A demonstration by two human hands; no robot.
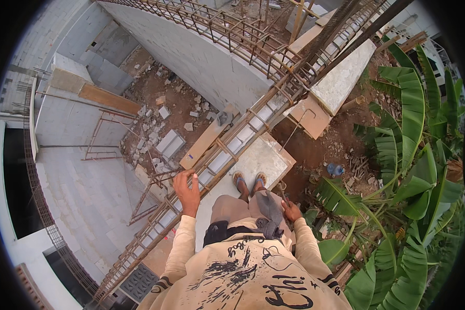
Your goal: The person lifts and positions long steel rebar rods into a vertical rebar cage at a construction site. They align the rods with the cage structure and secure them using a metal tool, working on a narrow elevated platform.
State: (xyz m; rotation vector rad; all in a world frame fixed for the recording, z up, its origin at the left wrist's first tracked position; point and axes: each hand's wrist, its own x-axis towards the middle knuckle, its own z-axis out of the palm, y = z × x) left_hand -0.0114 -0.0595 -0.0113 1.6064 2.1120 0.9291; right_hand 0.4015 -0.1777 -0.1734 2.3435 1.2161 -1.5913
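Observation:
My left hand [186, 193] is beside the top of the wall, at a long rusty rebar cage [226, 148]. Its thumb stands apart from slightly bent fingers, and I see nothing held in it; whether the fingertips touch the steel I cannot tell. My right hand [292, 211] is low by my right thigh, fingers curled around a thin dark metal tool [282, 192] whose lower part is hidden in the hand. A grey cloth [269, 209] hangs from my waist between the hands. Both feet, in sandals, stand on a pale board platform [261, 160].
Left of the cage the ground drops to a rubble-strewn room with a wooden plank [206, 142] and a rusty scaffold frame [149, 199]. Banana plants [403, 206] grow below on the right. Another pale board [343, 77] and a bent steel rod [296, 126] are ahead.

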